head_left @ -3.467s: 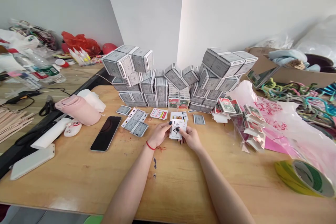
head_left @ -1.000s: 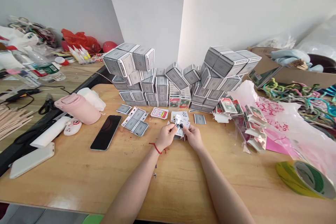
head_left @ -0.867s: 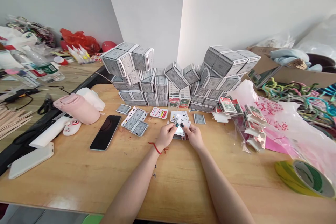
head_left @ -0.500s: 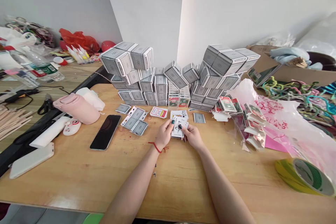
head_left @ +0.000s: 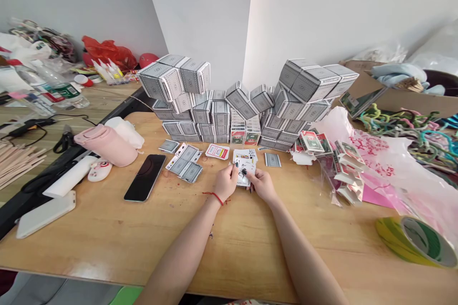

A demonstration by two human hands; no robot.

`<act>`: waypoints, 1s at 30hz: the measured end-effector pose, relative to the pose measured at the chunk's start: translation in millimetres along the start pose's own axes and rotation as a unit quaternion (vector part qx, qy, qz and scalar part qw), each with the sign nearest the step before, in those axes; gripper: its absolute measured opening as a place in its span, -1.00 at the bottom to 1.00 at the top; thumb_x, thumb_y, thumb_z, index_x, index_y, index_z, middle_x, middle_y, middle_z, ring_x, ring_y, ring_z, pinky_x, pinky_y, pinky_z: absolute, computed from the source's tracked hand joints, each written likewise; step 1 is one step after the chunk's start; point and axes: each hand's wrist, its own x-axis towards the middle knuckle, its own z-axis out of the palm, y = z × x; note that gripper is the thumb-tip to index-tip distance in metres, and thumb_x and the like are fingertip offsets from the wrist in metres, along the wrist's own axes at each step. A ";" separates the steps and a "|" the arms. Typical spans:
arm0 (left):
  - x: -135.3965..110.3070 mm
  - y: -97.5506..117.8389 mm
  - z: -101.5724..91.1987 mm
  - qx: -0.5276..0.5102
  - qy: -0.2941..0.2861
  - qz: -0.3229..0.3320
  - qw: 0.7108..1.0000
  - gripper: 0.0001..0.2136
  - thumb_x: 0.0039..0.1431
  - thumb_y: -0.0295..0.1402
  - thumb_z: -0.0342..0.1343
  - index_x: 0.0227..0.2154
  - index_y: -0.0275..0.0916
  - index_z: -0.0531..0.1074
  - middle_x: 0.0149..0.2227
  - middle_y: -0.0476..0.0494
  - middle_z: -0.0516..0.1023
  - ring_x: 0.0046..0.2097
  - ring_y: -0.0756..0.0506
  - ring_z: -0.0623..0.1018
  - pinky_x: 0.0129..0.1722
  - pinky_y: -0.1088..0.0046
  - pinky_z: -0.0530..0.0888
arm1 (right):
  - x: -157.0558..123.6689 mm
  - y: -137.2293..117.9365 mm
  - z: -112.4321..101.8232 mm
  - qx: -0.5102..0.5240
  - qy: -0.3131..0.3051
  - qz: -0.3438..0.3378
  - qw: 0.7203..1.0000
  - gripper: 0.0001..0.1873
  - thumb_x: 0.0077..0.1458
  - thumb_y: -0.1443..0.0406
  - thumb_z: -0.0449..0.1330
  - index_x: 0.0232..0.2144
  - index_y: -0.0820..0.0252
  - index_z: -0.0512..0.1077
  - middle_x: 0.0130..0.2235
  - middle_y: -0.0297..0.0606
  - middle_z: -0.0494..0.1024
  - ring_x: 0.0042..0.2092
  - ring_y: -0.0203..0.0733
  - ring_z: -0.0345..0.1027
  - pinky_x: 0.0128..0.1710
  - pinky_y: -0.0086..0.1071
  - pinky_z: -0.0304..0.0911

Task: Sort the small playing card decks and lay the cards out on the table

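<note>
Both my hands grip a few face-up playing cards (head_left: pixel 244 178) low over the table. My left hand (head_left: pixel 226 181) pinches their left edge, and my right hand (head_left: pixel 262 185) has thumb and fingers closed on the right edge. Just beyond lie more face-up cards (head_left: pixel 244 155), partly hidden by the held ones. A red-and-white printed card (head_left: pixel 217 151) rests to the left of these, and a face-down card stack (head_left: pixel 273 159) to the right. Further left is a spread of cards (head_left: pixel 186 162), mostly backs up. Behind stand block stacks covered in card backs (head_left: pixel 220 119).
A black phone (head_left: pixel 145 177) lies left, near a pink roll (head_left: pixel 107 144) and a white power bank (head_left: pixel 46 214). Opened card boxes (head_left: pixel 348 171), pink-white plastic (head_left: pixel 379 152) and a yellow tape roll (head_left: pixel 415 240) occupy the right side.
The view has shifted slightly. Both hands still grip the cards, and the left fingers have moved a little on the card edge. Everything on the table stays put.
</note>
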 end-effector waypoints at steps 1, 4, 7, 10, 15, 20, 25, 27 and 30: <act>-0.1 -0.2 0.0 0.011 0.005 0.003 1.000 -0.67 0.12 -0.23 -0.15 -0.70 -0.24 0.13 -0.71 0.03 0.16 -0.61 0.06 0.15 -0.56 0.49 0.03 | 0.0 0.8 0.6 0.001 -0.001 0.002 1.000 -0.58 -0.11 -0.05 0.11 -0.62 0.18 0.26 -0.74 -0.39 0.35 -0.74 -0.33 0.13 -0.76 -0.46 0.00; 0.2 -1.5 -0.5 0.036 0.017 0.014 0.999 -0.67 0.12 -0.24 -0.14 -0.71 -0.24 0.16 -0.72 0.02 0.15 -0.63 0.06 0.13 -0.56 0.47 0.00 | 0.1 2.8 1.5 0.009 0.009 -0.004 1.000 -0.62 -0.09 -0.01 0.13 -0.59 0.20 0.30 -0.70 -0.38 0.37 -0.69 -0.33 0.17 -0.72 -0.47 0.06; 1.5 -4.1 -0.8 0.052 0.027 0.022 0.998 -0.66 0.13 -0.23 -0.15 -0.71 -0.24 0.15 -0.72 0.02 0.15 -0.63 0.05 0.12 -0.55 0.47 0.00 | 1.0 3.1 -0.5 0.054 0.036 -0.027 0.998 -0.66 -0.11 0.04 0.17 -0.49 0.22 0.37 -0.55 -0.32 0.46 -0.55 -0.30 0.29 -0.58 -0.46 0.20; 3.0 -6.7 -0.6 0.077 0.037 0.028 0.996 -0.66 0.14 -0.24 -0.17 -0.70 -0.23 0.14 -0.72 0.02 0.16 -0.63 0.05 0.13 -0.55 0.48 0.01 | 2.2 2.5 -5.1 0.125 0.034 -0.018 0.991 -0.62 -0.15 0.04 0.20 -0.37 0.22 0.40 -0.40 -0.24 0.51 -0.41 -0.21 0.37 -0.45 -0.40 0.29; 2.4 -6.0 -0.1 0.117 0.055 0.036 0.991 -0.70 0.16 -0.27 -0.19 -0.64 -0.24 0.21 -0.67 -0.02 0.26 -0.61 0.04 0.20 -0.55 0.50 0.05 | 2.2 2.6 -9.3 0.160 0.019 0.014 0.987 -0.57 -0.19 0.04 0.23 -0.31 0.23 0.43 -0.34 -0.19 0.53 -0.34 -0.14 0.41 -0.42 -0.36 0.33; 1.4 -2.6 -0.7 0.140 0.054 0.033 0.988 -0.76 0.18 -0.30 -0.21 -0.44 -0.24 0.32 -0.56 -0.08 0.41 -0.53 0.02 0.35 -0.53 0.53 0.14 | 2.0 3.1 -7.3 0.157 0.018 0.006 0.987 -0.61 -0.18 0.07 0.23 -0.33 0.21 0.46 -0.35 -0.22 0.54 -0.34 -0.14 0.42 -0.40 -0.33 0.33; 1.4 -3.5 -1.2 0.165 0.038 0.030 0.985 -0.76 0.18 -0.33 -0.21 -0.44 -0.25 0.34 -0.56 -0.10 0.43 -0.54 0.00 0.37 -0.54 0.52 0.14 | 4.1 6.3 -3.8 0.129 0.053 -0.003 0.990 -0.64 -0.19 0.06 0.23 -0.38 0.19 0.46 -0.44 -0.26 0.55 -0.42 -0.16 0.42 -0.41 -0.31 0.33; 0.9 -3.7 -1.2 0.167 0.023 0.039 0.985 -0.76 0.18 -0.33 -0.21 -0.43 -0.26 0.34 -0.56 -0.11 0.43 -0.53 0.00 0.37 -0.54 0.52 0.15 | 4.7 8.4 -3.4 0.115 0.070 -0.008 0.991 -0.67 -0.19 0.06 0.23 -0.44 0.19 0.45 -0.50 -0.28 0.53 -0.49 -0.19 0.39 -0.46 -0.34 0.31; 0.2 -3.1 -1.3 0.155 0.007 0.045 0.987 -0.76 0.18 -0.32 -0.20 -0.40 -0.27 0.35 -0.54 -0.12 0.43 -0.51 0.00 0.37 -0.52 0.52 0.15 | 4.8 10.3 -4.0 0.095 0.081 -0.021 0.992 -0.69 -0.19 0.06 0.24 -0.51 0.20 0.41 -0.56 -0.29 0.50 -0.55 -0.24 0.33 -0.53 -0.38 0.26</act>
